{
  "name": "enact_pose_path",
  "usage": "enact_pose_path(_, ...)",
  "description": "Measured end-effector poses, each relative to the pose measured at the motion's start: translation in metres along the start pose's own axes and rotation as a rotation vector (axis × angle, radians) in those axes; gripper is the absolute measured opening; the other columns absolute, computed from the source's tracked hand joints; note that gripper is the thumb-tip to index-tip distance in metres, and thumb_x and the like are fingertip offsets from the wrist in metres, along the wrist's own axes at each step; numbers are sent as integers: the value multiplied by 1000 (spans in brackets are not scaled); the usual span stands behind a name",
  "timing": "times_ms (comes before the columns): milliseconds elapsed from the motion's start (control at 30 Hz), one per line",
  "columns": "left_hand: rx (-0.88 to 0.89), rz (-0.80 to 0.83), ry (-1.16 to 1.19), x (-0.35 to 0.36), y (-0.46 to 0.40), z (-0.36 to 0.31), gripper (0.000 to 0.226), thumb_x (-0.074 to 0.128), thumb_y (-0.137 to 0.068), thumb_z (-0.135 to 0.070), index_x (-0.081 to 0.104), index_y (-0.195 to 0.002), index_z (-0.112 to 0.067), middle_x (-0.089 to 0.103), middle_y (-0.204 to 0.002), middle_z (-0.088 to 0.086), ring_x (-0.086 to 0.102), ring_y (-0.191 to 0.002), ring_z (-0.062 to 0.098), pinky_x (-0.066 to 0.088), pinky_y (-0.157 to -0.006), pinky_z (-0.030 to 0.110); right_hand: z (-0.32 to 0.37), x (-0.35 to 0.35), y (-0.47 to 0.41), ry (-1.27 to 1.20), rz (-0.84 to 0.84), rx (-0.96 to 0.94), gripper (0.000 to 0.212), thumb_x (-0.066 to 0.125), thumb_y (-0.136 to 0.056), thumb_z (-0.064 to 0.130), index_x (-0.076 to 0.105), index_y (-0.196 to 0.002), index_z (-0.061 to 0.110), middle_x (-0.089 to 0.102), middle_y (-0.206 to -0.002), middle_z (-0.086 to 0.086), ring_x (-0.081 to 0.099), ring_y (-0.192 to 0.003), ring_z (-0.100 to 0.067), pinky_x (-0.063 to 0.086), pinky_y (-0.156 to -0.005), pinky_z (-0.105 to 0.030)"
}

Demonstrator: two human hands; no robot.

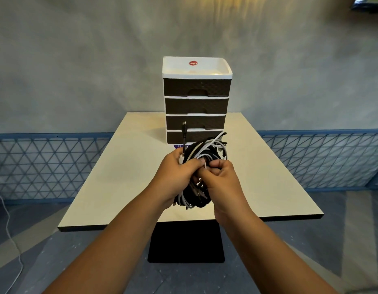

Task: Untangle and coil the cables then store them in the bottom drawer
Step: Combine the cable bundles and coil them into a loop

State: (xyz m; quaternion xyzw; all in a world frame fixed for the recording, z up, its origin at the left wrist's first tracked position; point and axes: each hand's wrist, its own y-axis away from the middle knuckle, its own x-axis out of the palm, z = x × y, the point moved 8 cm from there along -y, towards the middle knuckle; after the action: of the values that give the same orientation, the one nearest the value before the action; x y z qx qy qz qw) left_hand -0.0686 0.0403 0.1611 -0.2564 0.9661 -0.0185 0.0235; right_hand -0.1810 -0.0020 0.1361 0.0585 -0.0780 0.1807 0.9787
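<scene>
A: Bundle of tangled black and white rubber-coated cables (201, 166), held up in the air over the cream rectangular table (268, 166), probably so loops hang free for sorting.

B: Fingers?

A: Left hand (179, 172) curls round the bundle's left side; a black plug sticks up above it. Right hand (221, 177) pinches strands at the middle. Cables run between both sets of fingers.

B: Drawer?

A: Bottom drawer (194, 136) of the brown-and-white plastic drawer unit (196, 98) looks closed, just behind the bundle.

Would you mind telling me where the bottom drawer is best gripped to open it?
Probably at the recessed notch in the middle of the bottom drawer front, fingers hooked in from the front; the upper drawers show such a notch. Here the cables hide it.
</scene>
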Motion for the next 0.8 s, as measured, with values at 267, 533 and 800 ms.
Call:
enact_pose_path(267,-5,62,-34,-9,-10,5,8,64,-90,-19,63,-96,-14,54,-60,3,49,-50,11,44,-53,25,3,-2,7,29,-11,-115,17,61,-95,13,49,-101,24,71,-92,-5,68,-80,-12,54,-75,-32)
enact_pose_path(533,-38,-45,-79,-42,-20,20,5,63,-90,-20,60,-94,-18,50,-53,-1,48,-51,14,41,-59,30,39,1,27,103,230,-139,21,41,-101,6,48,-114,22,52,-59,4,46,-50,-10,39,-56,-34)
enact_pose_path(800,1,-141,-81,-65,-21,5,12,63,-90,-23,55,-81,-21,47,-52,-2,47,-51,15,40,-63,34,67,-9,53,528,377,-230,20,46,-101,17,53,-115,28,47,-64,-1,41,-52,-5,38,-57,-29)
